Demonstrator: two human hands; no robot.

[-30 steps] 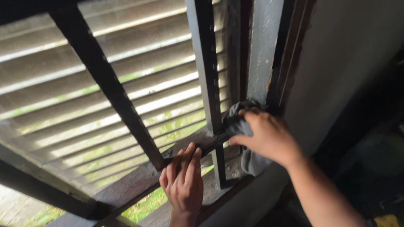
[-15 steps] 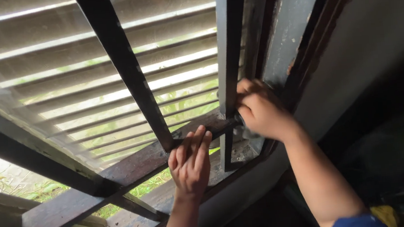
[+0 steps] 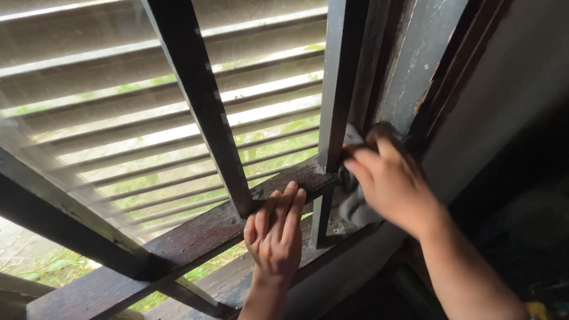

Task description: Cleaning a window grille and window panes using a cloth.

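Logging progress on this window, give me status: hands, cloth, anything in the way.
Left hand flat on the crossbar, holding nothing. Right hand shut on grey cloth, pressed at the frame corner. Upright bar stands close beside the cloth.

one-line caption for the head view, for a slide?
Left hand flat on a dark window crossbar while right hand presses a grey cloth against the frame.

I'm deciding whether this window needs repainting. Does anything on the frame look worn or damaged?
Yes. The grey paint on the upright frame post is flaking just above the right hand, which presses a grey cloth there. The crossbar under the left hand looks scuffed and patchy.
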